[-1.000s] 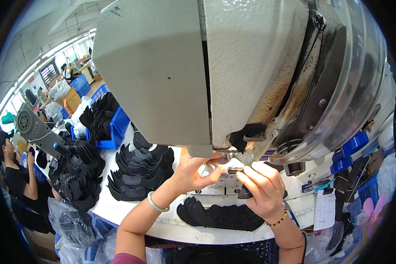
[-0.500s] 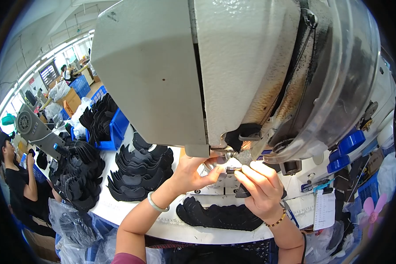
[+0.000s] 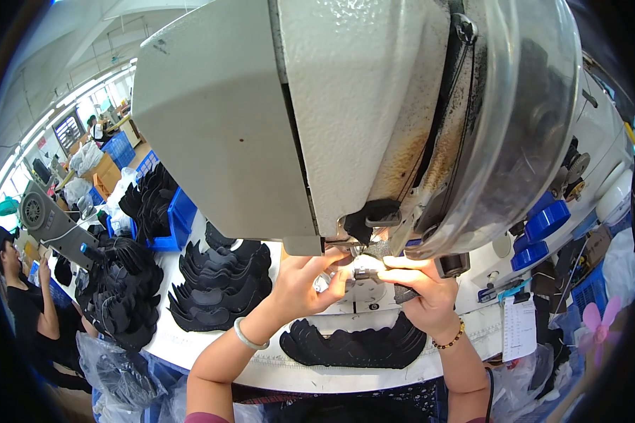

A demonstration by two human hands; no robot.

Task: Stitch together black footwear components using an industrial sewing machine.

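Observation:
Under the head of a sewing machine [image 3: 219,134], both my hands meet at the needle area. My left hand [image 3: 300,285], with a pale bangle at the wrist, is closed in a pinch; what its fingertips hold is hidden. Right of it, my right hand [image 3: 430,292] curls around a dark grey fabric piece [image 3: 404,293], whose lower end shows below the fingers. A small shiny metal part [image 3: 365,272] sits between the two sets of fingertips. Just below the hands, a row of overlapping black curved fabric pieces [image 3: 353,344] lies on the white table [image 3: 275,370].
More black curved pieces [image 3: 222,285] are stacked at left, beside a dark heap [image 3: 120,289] and a blue crate [image 3: 180,218]. At right are blue round holders [image 3: 547,222], a paper sheet [image 3: 519,328] and a pink pinwheel [image 3: 600,328]. A co-worker [image 3: 32,303] is at far left.
My view has shifted slightly, so the machine appears farther left. My right hand has turned, its fingers now flatter toward the needle area, and the dark piece shows more below them.

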